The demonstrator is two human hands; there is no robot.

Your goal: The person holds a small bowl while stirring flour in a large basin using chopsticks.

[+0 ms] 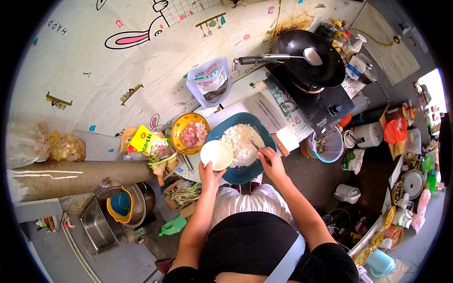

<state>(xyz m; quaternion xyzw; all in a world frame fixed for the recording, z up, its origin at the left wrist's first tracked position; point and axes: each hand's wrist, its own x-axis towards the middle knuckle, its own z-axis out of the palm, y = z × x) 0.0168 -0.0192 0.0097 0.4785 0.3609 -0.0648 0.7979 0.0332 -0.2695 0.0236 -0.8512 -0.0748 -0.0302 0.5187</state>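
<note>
Apparently, mixing is barely started: loose flour [239,148] is heaped in the basin [231,179]. Bowl [220,169] is gripped by left hand [210,177] at basin's left rim, utensil [255,145] pinched by right hand [270,162] in flour. Meat [193,135] is unmixed, left of basin.

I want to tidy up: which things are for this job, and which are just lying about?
Seem part of the job:
round white bowl, in the left hand
thin dark utensil, in the right hand
blue plastic basin
white powder inside it

Probably just lying about:
round black metal wok
yellow plastic packet
</note>
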